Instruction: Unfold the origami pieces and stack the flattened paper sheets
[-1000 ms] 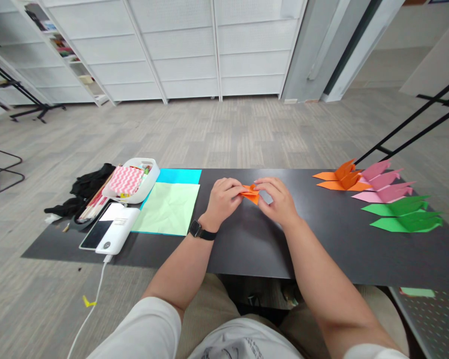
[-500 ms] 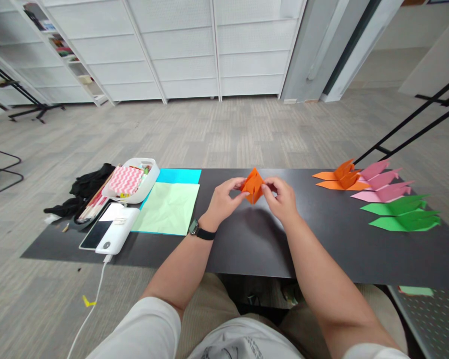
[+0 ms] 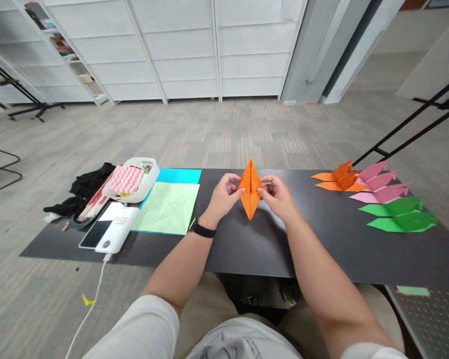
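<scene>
An orange folded paper (image 3: 250, 192), a long upright diamond with a centre crease, is held above the dark table (image 3: 243, 249). My left hand (image 3: 225, 195) pinches its left side between thumb and fingers, a black watch band on the wrist. On the opposite side, my right hand (image 3: 276, 195) grips the paper's right edge, thumb on its front. Folded paper birds stand at the right: orange ones (image 3: 338, 178), pink ones (image 3: 381, 183) and green ones (image 3: 402, 217).
Pale green sheets (image 3: 168, 207) lie over blue paper (image 3: 179, 175) left of my hands. Farther left are a white basket (image 3: 149, 182), a white power bank (image 3: 117, 230) with a cable, a phone (image 3: 93, 234) and black cloth (image 3: 92, 180). A black metal stand (image 3: 407, 119) rises behind the right end.
The orange paper has gone from a compact, partly folded shape to a long diamond with points at top and bottom. Both hands stay on its sides, slightly shifted.
</scene>
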The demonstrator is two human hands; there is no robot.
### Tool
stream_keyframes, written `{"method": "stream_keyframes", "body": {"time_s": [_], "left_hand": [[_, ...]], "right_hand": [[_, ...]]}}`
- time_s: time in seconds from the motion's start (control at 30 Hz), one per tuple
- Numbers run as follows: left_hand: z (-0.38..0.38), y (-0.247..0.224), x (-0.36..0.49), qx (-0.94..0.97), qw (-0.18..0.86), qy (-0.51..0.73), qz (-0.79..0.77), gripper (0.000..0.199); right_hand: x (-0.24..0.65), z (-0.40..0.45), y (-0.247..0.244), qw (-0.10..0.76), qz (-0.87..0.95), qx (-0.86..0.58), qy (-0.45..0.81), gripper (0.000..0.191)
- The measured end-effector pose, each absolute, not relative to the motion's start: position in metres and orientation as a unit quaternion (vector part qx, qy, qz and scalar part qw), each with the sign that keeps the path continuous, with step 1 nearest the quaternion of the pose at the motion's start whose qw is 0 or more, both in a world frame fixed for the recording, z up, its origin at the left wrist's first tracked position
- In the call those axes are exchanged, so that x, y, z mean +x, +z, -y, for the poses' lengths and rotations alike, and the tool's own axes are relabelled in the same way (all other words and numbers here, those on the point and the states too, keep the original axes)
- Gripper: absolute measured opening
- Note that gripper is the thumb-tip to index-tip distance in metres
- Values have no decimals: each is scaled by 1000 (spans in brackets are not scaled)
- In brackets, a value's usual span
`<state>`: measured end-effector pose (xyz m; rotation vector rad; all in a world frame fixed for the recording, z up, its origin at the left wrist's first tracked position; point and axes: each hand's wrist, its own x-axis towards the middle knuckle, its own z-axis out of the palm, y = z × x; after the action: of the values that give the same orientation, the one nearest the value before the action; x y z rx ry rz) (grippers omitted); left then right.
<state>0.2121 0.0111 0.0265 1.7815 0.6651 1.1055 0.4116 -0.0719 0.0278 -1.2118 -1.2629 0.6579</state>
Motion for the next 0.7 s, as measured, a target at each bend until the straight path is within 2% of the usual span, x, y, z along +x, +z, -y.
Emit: {"method": "stream_keyframes", "body": {"time_s": [0.1,0.27,0.37,0.53,0.7], "left_hand": [[-12,26,213,720,474,442,-249,26],[-11,28,214,730,465,457,-205,12],[-11,27,215,732,476,439,-213,14],[-10,28,215,714,516,414,-232,17],[-7,30,216,722,503,411,-238,15]], "right_hand": [[412,71,28,600,544,-500,308,14],[413,71,33,607,533,-493,324,18],[412,72,35,616,522,-499,314,18],[412,72,31,576,533,-528,326,34],[414,72,29,573,552,-554,244,30]]}}
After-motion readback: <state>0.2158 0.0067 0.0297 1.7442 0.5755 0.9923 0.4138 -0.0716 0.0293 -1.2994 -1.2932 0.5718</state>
